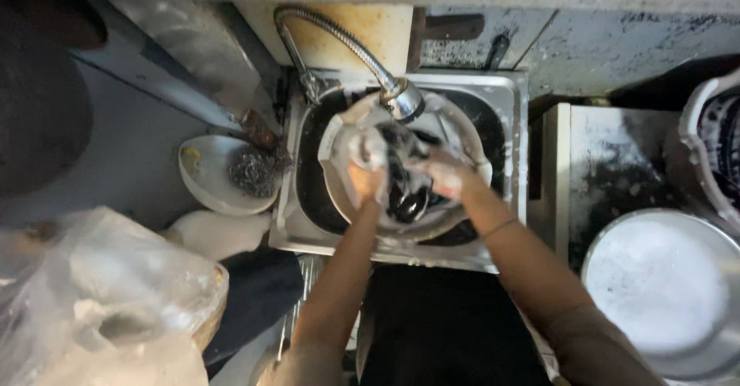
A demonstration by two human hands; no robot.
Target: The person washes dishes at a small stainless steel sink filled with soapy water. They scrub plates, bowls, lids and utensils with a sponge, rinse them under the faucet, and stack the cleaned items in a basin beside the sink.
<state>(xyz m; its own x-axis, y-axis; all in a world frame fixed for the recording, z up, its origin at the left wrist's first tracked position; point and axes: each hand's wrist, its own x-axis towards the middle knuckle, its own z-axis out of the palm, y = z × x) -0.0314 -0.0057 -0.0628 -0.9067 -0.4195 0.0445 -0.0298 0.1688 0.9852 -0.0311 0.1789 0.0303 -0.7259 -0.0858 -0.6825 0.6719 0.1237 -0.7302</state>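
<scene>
Both my hands are over a round basin (339, 193) set in a steel sink (509, 124). My left hand (365, 172), covered in suds, grips a dark shiny utensil (406, 193), seemingly a ladle or spoon. My right hand (443, 172), also soapy, closes on the same dark utensil from the right side. A flexible metal faucet (401, 97) hangs just above my hands. What exactly the dark utensil is stays unclear under the foam.
A white bowl (204, 182) with a steel scourer (254, 170) sits left of the sink. A large round pan of foamy water (663, 286) stands at the right. A crumpled plastic bag (100, 293) lies at the lower left.
</scene>
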